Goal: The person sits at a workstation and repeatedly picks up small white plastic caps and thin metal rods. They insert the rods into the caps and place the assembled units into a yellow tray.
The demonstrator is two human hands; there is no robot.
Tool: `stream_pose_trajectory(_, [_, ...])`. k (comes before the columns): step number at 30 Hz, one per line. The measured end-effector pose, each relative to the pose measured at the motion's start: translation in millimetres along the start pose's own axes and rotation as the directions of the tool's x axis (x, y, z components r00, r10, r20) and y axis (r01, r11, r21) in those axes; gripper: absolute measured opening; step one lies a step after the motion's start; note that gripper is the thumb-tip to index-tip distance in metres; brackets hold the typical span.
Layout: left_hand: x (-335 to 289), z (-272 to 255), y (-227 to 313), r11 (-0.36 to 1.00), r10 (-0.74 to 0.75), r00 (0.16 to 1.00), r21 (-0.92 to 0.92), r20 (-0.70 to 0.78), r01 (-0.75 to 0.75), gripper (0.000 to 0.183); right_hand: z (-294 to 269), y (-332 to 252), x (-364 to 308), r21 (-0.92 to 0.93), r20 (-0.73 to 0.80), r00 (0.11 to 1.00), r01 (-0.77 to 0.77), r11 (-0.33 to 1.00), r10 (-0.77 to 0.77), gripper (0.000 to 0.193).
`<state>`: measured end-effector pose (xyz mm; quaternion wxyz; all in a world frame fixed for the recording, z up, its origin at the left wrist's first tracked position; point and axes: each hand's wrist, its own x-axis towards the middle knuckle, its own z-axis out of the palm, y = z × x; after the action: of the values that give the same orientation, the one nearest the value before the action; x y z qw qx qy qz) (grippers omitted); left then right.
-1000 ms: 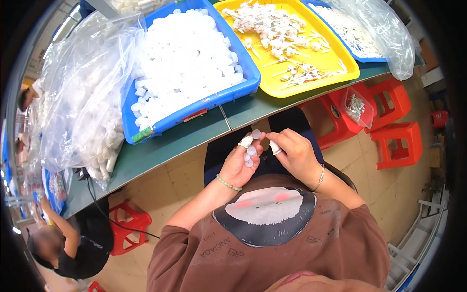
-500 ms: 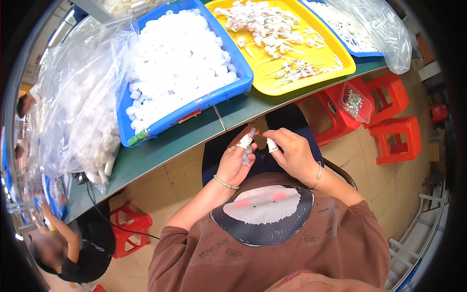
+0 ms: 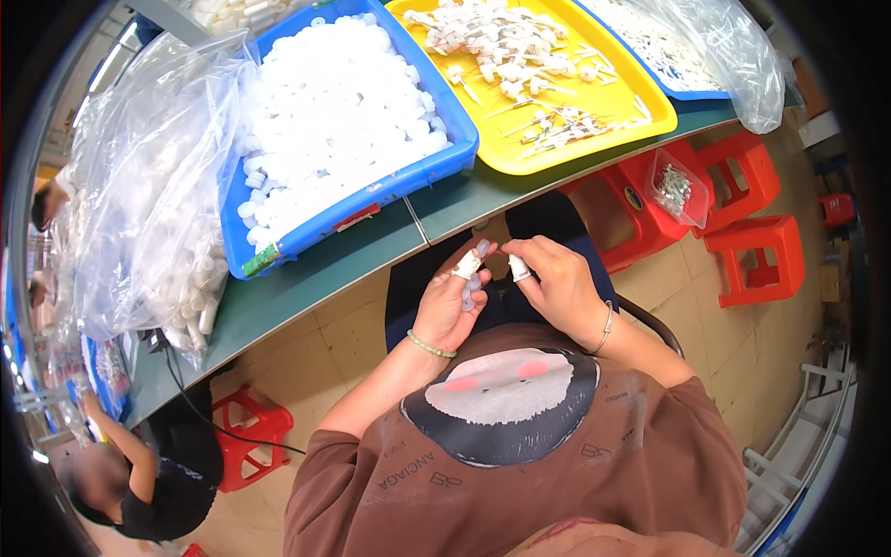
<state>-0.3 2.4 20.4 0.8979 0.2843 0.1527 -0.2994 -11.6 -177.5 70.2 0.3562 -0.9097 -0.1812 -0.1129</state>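
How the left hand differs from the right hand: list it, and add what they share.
The left hand shows its palm side; the right hand shows its back.
The left hand has a beaded bracelet at its wrist; the right hand has a thin bangle.
The left hand holds pale caps; whether the right hand pinches anything is too small to tell.
Shared: each has a white wrap on one digit.
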Motion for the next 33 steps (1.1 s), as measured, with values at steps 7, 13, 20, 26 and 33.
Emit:
stream_pose_trajectory(7, [-1, 5, -1, 0.986, 0.049, 0.998, 0.162, -0.032, -0.043, 0.041, 2, -2, 1, 0.036, -0.013, 1.0, -0.022, 0.999, 0.022, 0.021])
stream_pose_trajectory(13, [1, 7, -3, 0.972, 0.032, 0.999, 0.235, -0.015, -0.027, 0.036, 6, 5, 2, 0.169, 0.014, 1.0, -0.013, 0.985, 0.011, 0.026])
stream_pose_trajectory(20, [0, 9, -2, 0.986, 0.03, 0.998, 0.166, -0.054, -0.021, 0.035, 2, 3, 5, -0.152, -0.01, 0.992, 0.126, 0.98, -0.129, 0.034])
stream_pose_trajectory(26, [4, -6, -5, 0.992, 0.003, 1.0, 0.13, 0.031, -0.007, 0.033, 6, 12, 7, -0.153, -0.018, 0.955, 0.288, 0.945, -0.295, 0.027])
stream_pose_trajectory(33, [4, -5, -6, 0.998, -0.034, 0.998, 0.059, 0.043, 0.032, 0.035, 11, 13, 1, -0.125, -0.012, 0.98, 0.195, 0.973, -0.198, 0.021])
